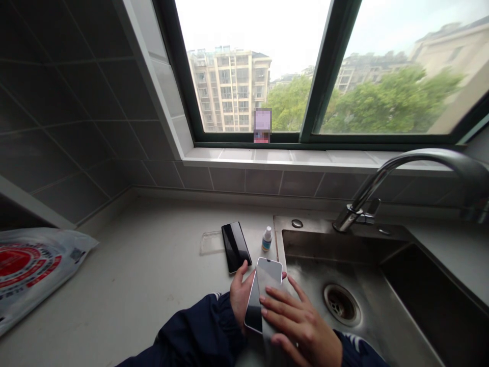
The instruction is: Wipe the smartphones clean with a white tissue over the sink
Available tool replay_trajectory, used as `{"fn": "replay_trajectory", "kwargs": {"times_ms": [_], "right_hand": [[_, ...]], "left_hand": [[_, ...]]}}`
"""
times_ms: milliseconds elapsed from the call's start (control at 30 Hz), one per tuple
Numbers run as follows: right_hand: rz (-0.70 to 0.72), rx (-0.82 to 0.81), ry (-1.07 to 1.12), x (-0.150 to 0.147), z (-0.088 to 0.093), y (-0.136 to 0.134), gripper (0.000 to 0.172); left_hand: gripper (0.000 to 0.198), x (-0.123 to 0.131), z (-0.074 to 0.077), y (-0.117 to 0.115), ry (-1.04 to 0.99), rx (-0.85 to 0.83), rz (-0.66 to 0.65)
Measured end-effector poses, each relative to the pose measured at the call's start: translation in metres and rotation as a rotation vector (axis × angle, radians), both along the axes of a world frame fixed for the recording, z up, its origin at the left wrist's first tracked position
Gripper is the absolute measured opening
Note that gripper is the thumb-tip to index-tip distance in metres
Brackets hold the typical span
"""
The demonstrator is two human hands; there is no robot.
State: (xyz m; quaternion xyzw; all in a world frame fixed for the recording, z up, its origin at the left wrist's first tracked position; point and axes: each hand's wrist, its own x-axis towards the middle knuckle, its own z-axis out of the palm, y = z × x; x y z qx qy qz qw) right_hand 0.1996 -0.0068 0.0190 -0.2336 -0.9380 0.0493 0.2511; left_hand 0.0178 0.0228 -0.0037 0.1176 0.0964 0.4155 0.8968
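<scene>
A white-edged smartphone [252, 311] lies tilted in my left hand [239, 295], which grips it from the left side and below. Over its screen is a thin grey cloth [269, 278]. My right hand [292, 318] presses this cloth to the glass, fingers extended across it and thumb lower down. Just beyond the hands, a second, black phone [236, 245] rests on the counter, close to my left thumb. A clear phone case [211, 243] lies partly behind that phone. Beside them a small white bottle [267, 238] with a blue label stands upright.
To the right is a steel sink [280, 239] with a drain [341, 305] and a curved chrome faucet [367, 188]. A plastic bag [34, 270] with red print sits at the counter's left. A window sill [244, 154] runs along the back.
</scene>
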Motion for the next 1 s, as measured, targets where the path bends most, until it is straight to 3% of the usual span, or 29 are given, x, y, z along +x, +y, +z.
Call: {"fn": "replay_trajectory", "kwargs": {"times_ms": [200,567,767,1000], "right_hand": [[-0.185,0.004,-0.046,0.012,-0.01,0.011,0.04],[-0.316,0.018,-0.179,0.014,-0.019,0.016,0.06],[-0.283,-0.037,-0.197,0.009,-0.018,0.01,0.069],[-0.161,-0.076,-0.203,0.004,-0.008,0.005,0.076]], "left_hand": [[0.07,0.002,0.004,0.0,-0.022,-0.053,-0.002],[0.069,0.01,0.013,-0.007,0.046,0.073,-0.009],[0.063,0.012,0.003,-0.011,0.054,0.073,0.011],[0.069,0.012,0.006,-0.013,0.05,0.097,0.013]]}}
